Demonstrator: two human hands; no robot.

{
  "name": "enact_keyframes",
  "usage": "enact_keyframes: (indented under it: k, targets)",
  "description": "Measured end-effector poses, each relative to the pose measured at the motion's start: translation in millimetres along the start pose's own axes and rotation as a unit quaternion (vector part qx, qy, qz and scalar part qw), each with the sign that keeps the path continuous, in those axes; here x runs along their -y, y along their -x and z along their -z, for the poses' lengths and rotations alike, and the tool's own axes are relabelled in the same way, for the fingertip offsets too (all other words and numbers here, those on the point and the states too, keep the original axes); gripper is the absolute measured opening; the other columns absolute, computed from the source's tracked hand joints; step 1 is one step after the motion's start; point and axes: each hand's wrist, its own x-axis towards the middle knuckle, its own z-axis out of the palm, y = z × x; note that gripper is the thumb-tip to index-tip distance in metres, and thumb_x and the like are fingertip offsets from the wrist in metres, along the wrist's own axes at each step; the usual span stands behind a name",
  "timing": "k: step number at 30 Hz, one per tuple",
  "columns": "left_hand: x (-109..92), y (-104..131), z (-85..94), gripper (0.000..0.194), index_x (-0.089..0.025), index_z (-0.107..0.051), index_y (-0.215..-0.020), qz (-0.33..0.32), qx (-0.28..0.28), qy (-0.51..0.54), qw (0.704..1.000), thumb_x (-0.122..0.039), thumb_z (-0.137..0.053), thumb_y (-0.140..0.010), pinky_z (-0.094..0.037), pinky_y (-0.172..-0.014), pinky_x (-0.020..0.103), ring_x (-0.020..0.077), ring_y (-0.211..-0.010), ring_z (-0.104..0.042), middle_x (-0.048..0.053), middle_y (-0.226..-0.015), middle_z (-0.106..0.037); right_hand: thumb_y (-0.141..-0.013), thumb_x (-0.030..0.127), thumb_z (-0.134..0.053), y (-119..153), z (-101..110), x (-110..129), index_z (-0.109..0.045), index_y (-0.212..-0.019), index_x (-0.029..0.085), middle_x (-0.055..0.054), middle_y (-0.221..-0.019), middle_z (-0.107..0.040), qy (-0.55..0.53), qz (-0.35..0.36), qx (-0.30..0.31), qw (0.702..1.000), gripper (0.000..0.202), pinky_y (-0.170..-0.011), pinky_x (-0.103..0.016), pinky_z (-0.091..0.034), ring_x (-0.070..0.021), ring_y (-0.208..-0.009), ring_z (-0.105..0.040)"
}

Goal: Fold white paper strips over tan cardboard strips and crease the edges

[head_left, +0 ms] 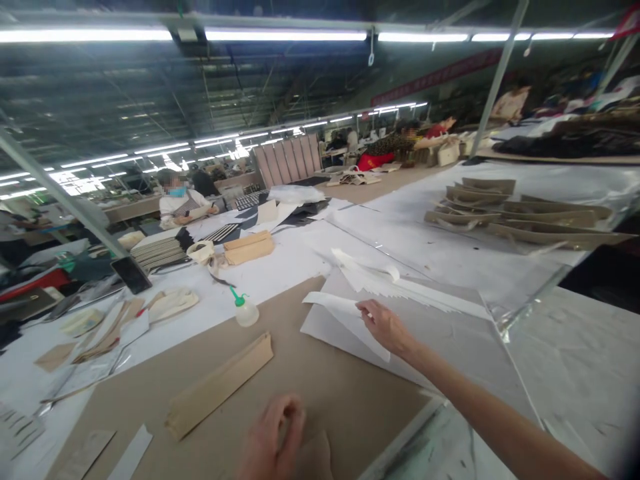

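Observation:
My right hand (pixel 384 325) pinches the edge of a white strip (pixel 340 308) above a pale grey sheet (pixel 450 340). More white strips (pixel 373 270) lie fanned in a loose stack just beyond it. My left hand (pixel 277 437), a little blurred, is curled with thumb and fingers drawn together at the near edge of the brown board (pixel 215 367). Whatever is between its fingers, if anything, cannot be made out. A tan piece (pixel 316 455) lies beside that hand. A long folded tan strip (pixel 223 383) rests on the board to its left.
A small bottle with a green spout (pixel 246 310) stands at the board's far edge. Stacked brown pieces (pixel 505 210) sit at the far right. A phone (pixel 131 275) leans by a slanted pole (pixel 60 193). Across the table, a masked person (pixel 184 203) handles a pale piece.

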Motion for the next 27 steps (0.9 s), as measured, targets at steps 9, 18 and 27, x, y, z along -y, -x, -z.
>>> enact_keyframes:
  k: [9,18,27]
  targets:
    - [-11,-174,-74.0,0.055,-0.022,-0.051,-0.136,-0.059,0.064,-0.064,0.994,0.000,-0.040,-0.087,-0.046,-0.103,0.039,0.0223,-0.123,-0.056,0.010,-0.130,-0.063,-0.101,0.031,-0.061,-22,-14,-26,-0.065,-0.108,0.015,-0.006,-0.106,-0.066,0.001,-0.039,0.030,0.999,0.018,-0.089,-0.043,-0.054,-0.0216,-0.098,-0.064]
    - [-30,-212,-100.8,0.042,-0.022,-0.060,-0.124,-0.249,0.210,-0.188,0.927,-0.001,-0.045,-0.091,-0.041,-0.106,0.042,0.0231,-0.131,-0.048,0.006,-0.124,-0.065,-0.103,0.033,-0.059,-26,-9,-40,-0.062,-0.122,0.016,-0.007,-0.112,-0.067,-0.090,-0.074,0.057,0.992,0.025,-0.090,-0.043,-0.056,-0.0211,-0.097,-0.067]
    - [-29,-217,-104.7,0.020,-0.015,-0.066,-0.107,-0.202,0.200,-0.160,0.945,-0.031,-0.064,-0.095,-0.047,-0.103,0.052,0.0250,-0.117,-0.060,0.007,-0.117,-0.066,-0.103,0.034,-0.059,-24,-13,-37,-0.062,-0.121,0.016,-0.007,-0.111,-0.067,-0.059,-0.069,0.056,0.994,0.026,-0.090,-0.044,-0.056,-0.0218,-0.099,-0.066]
